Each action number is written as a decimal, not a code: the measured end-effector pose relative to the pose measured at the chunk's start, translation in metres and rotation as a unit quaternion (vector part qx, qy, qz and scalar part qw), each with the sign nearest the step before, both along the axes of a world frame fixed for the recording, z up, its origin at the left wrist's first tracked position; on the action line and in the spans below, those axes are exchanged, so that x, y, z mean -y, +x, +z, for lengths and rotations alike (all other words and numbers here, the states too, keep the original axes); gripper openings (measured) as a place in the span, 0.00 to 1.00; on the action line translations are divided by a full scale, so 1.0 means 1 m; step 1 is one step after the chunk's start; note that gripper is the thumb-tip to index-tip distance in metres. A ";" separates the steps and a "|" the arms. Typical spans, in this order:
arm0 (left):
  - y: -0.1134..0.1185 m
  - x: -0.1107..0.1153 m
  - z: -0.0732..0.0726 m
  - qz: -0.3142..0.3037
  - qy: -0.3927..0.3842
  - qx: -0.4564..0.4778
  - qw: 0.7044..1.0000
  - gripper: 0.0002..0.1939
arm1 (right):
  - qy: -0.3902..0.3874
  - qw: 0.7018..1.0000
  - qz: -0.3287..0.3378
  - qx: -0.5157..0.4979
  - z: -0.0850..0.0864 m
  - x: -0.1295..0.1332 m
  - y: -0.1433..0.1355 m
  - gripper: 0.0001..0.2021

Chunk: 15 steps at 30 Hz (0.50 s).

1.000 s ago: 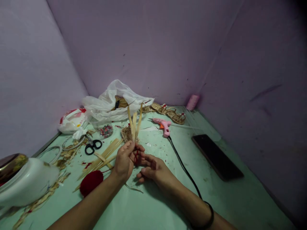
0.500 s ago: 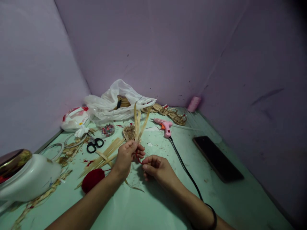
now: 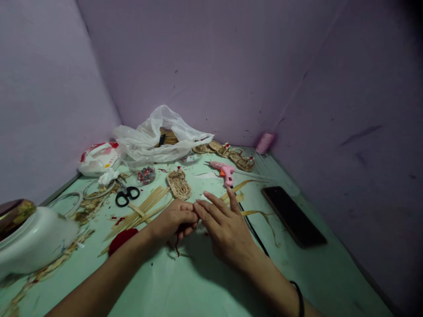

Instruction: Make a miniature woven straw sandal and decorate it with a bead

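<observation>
My left hand (image 3: 178,220) is closed in a pinch on pale dried straw strips, with red yarn (image 3: 177,247) hanging below its fingers. The loose ends of the straw strips (image 3: 261,214) show to the right, beyond my right hand (image 3: 224,226). My right hand's fingers are outstretched and spread, the foremost fingertips touching my left fingers; its thumb is hidden. A dark red yarn ball (image 3: 121,240) lies partly behind my left forearm. Just beyond the hands is a small woven straw sole (image 3: 179,185) with a red bead at its far end.
Flat straw strips (image 3: 145,209), black-handled scissors (image 3: 128,196) and a clear cup of beads (image 3: 145,175) lie left. A pink glue gun (image 3: 224,171) and a phone (image 3: 293,215) are right. Behind are a plastic bag (image 3: 161,136) and woven slippers (image 3: 241,159). A white pot (image 3: 42,240) stands near left.
The straw strips, upright before, now point to the right. My right hand has moved up against my left and spread its fingers, away from the red yarn it pinched.
</observation>
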State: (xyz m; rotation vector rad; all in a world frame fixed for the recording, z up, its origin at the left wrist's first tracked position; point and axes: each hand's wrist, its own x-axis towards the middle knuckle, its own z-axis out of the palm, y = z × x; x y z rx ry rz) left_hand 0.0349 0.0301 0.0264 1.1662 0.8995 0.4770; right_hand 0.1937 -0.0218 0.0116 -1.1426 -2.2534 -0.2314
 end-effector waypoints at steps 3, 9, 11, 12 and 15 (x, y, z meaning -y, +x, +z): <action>0.001 0.003 0.001 -0.011 -0.016 0.012 1.000 0.09 | -0.028 1.000 -0.007 -0.006 -0.002 0.003 -0.001 0.17; -0.001 -0.002 0.005 0.040 -0.026 0.138 0.989 0.08 | -0.246 0.900 -0.108 -0.345 0.004 0.006 -0.001 0.10; -0.003 -0.005 0.007 0.050 -0.035 0.156 0.986 0.05 | -0.357 0.787 -0.135 -0.485 0.008 0.004 -0.004 0.10; -0.003 -0.005 0.007 0.051 -0.039 0.159 0.985 0.05 | -0.410 0.723 -0.137 -0.539 0.009 0.002 -0.007 0.10; -0.003 -0.006 0.005 0.059 -0.030 0.148 0.987 0.04 | -0.522 0.577 -0.104 -0.619 0.009 -0.001 -0.016 0.12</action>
